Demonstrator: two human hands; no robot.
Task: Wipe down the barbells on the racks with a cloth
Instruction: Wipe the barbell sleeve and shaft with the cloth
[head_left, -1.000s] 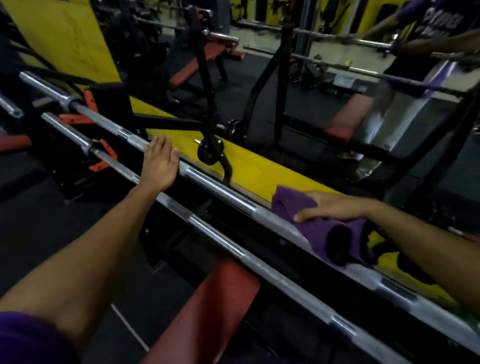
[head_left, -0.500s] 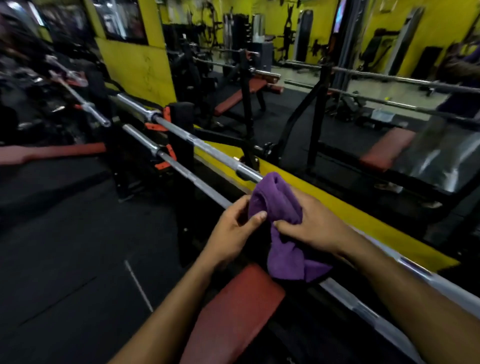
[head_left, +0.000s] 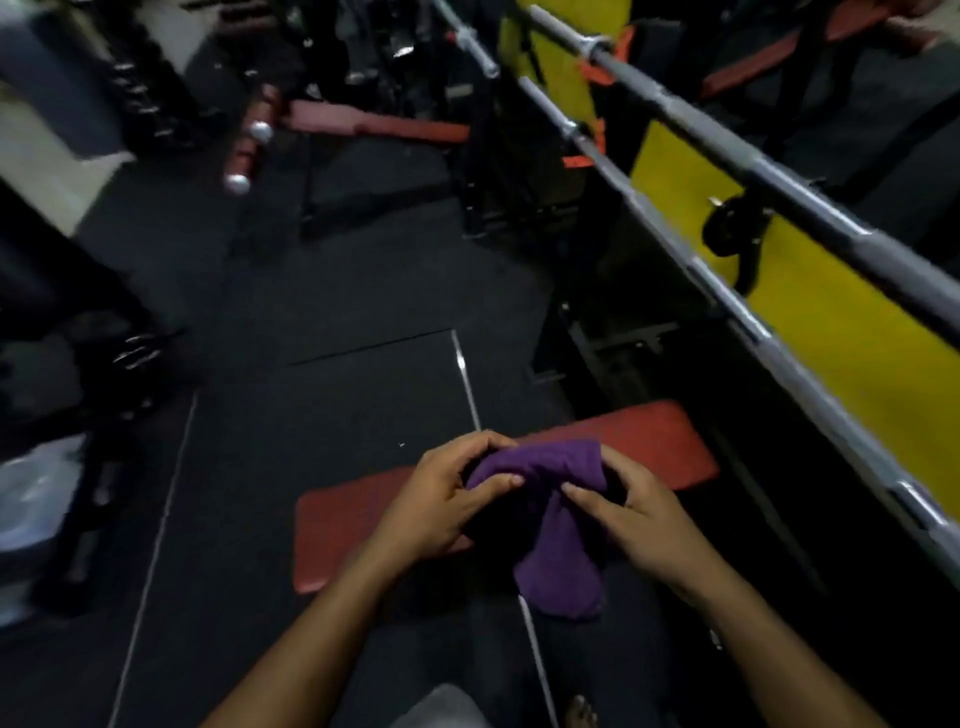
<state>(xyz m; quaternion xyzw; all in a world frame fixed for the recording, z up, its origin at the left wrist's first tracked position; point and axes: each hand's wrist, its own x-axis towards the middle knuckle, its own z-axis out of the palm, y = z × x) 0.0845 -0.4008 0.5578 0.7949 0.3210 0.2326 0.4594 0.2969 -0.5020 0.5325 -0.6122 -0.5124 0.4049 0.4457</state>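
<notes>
**Cloth comes off the bars for a refold**

At lower centre, both hands now work the purple cloth (head_left: 558, 525) in the air, clear of the metal it was rubbing a second ago. The left hand (head_left: 441, 506) curls round its upper fold, thumb pressed on top; the right hand (head_left: 636, 525) pinches the other side, and a loose tail hangs below. Behind them lies a red bench (head_left: 670, 441). Wiping looks paused, probably to find a fresh face. The two barbells (head_left: 727, 296) run untouched along the right edge, on their racks, before a yellow panel (head_left: 841, 332). No container can be made out in the dim, blurred room.
</notes>
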